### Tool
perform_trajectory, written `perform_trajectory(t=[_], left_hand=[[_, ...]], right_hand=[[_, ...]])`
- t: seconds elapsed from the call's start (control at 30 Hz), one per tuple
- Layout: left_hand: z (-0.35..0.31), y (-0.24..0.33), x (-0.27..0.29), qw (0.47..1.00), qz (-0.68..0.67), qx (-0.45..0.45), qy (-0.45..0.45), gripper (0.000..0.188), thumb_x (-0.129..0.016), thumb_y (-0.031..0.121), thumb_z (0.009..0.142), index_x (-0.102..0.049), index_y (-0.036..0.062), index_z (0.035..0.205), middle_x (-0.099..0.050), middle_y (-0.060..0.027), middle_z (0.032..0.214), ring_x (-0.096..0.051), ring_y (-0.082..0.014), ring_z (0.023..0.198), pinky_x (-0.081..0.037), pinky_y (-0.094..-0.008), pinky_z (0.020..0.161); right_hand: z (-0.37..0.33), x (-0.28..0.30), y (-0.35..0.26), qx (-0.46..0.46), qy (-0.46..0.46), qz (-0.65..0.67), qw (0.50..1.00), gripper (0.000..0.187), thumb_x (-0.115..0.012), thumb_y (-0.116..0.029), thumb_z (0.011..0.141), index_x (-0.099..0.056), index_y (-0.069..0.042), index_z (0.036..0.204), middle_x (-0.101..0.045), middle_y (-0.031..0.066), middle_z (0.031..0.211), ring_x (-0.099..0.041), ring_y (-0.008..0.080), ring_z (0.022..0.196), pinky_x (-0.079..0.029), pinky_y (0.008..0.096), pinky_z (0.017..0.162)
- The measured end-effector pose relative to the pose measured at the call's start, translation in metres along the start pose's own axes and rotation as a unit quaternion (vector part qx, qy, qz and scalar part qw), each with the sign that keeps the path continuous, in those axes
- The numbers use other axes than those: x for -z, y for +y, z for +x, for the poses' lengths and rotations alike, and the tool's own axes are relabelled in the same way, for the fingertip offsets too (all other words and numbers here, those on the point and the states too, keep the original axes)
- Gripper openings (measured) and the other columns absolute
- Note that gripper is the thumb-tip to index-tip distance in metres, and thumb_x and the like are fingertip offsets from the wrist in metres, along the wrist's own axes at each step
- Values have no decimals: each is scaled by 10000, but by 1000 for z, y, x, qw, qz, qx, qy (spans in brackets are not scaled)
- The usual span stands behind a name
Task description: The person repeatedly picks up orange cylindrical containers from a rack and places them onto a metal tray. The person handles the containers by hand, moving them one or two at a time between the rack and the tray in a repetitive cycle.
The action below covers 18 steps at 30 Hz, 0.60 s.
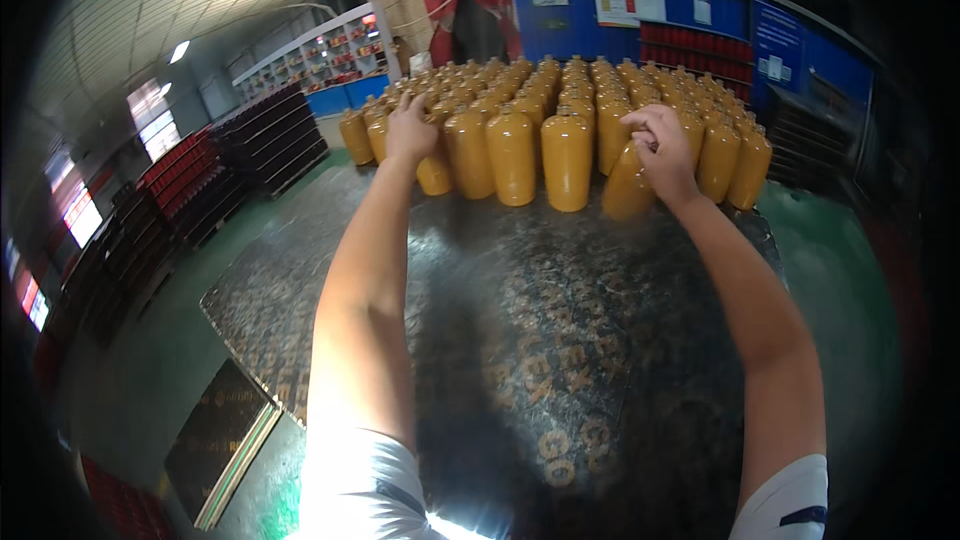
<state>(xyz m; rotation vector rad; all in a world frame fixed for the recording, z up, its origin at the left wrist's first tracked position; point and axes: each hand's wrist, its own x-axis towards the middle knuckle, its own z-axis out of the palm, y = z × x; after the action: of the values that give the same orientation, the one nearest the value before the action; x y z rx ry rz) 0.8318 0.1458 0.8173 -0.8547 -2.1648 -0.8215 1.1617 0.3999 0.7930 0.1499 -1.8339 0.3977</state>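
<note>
Head view: your left hand [410, 128] closes on the neck of 1 yellow bottle [434, 168].
Right hand [662, 148]: gripping a tilted bottle [627, 183] at the front row.
Progress: most bottles [566, 100] already stand massed on the dark board [520, 340]; its near half remains bare.

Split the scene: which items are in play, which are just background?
In play: left hand on a small jar; right hand gripping a tilted jar; jar rows; dark board.
Background: red crates, shelves, blue wall, loose panel.
</note>
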Motion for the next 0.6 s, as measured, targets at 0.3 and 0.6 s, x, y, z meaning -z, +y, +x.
perform_trajectory(t=[0.3, 0.6], left_hand=[[11, -28, -48, 988, 92, 88, -88, 628, -552, 272, 886, -434, 299, 1503, -325, -37, 1614, -341, -284, 1455, -349, -427, 1157], [6, -11, -18, 974, 186, 97, -80, 664, -607, 479, 880, -455, 220, 1472, -549, -94, 1441, -466, -305, 1362, -403, -438, 1097]], right_hand=[[-19, 17, -29, -75, -36, 60, 995, 188, -689, 35, 862, -681, -33, 1037, -535, 41, 1087, -558, 101, 871, -465, 235, 778], [-19, 11, -26, -79, 13, 18, 997, 146, -745, 6, 830, -717, -38, 966, -531, 4, 971, -469, 54, 718, -418, 205, 665]])
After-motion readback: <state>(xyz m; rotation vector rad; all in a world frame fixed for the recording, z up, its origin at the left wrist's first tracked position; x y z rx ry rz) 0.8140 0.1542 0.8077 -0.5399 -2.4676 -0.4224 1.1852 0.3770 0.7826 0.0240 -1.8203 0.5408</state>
